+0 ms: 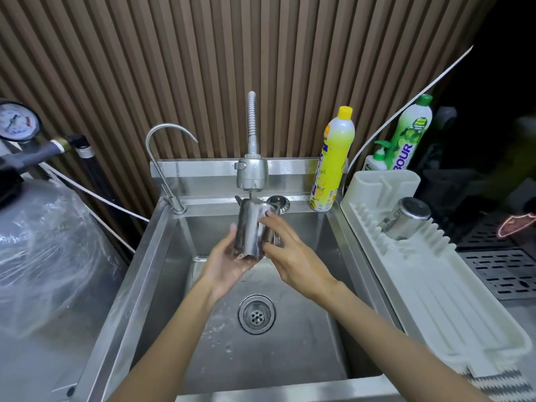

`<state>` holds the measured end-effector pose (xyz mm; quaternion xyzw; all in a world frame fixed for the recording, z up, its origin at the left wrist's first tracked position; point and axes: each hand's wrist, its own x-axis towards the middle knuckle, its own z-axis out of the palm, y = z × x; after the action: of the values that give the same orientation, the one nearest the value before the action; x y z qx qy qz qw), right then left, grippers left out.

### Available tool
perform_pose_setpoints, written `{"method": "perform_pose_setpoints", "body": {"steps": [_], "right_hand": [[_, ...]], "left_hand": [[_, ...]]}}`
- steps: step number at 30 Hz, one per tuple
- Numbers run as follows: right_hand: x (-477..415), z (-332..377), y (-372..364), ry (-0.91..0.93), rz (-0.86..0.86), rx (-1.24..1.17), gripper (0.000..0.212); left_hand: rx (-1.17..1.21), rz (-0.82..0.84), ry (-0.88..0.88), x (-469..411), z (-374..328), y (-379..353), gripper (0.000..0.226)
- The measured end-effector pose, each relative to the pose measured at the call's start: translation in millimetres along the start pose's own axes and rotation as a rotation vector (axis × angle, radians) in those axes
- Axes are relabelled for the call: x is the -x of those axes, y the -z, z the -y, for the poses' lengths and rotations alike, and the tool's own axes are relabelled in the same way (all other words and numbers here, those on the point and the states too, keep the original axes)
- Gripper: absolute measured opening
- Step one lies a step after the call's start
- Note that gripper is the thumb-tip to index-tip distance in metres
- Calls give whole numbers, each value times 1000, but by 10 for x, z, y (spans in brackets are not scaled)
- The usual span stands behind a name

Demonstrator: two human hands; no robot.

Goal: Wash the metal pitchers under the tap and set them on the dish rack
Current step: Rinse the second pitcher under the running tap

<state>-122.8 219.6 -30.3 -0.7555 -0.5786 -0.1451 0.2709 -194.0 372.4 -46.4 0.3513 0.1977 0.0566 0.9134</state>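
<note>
From our left hand (229, 262), which is only cupping the base with curled fingers, the wet pitcher (251, 230) could be slipping under the tap (251, 172), we are judging. Our right hand (293, 256) is laying nearly straight fingers against its side. A second pitcher (406, 219) is resting on the dish rack (435, 256).

Pitcher (249, 232) under tap (251, 172), second pitcher (406, 220) (base-up) racked
</note>
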Motion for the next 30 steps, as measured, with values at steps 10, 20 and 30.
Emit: {"method": "perform_pose_setpoints", "body": {"steps": [10, 20, 30], "right_hand": [[375, -41, 414, -490, -167, -303, 39], [680, -614, 1316, -1086, -274, -362, 85], [1299, -1108, 1222, -1155, -561, -79, 82]], "left_hand": [[-424, 195, 16, -262, 197, -478, 92], [-868, 169, -243, -477, 926, -1552, 43], [-1242, 239, -400, -842, 1682, -2234, 58]]}}
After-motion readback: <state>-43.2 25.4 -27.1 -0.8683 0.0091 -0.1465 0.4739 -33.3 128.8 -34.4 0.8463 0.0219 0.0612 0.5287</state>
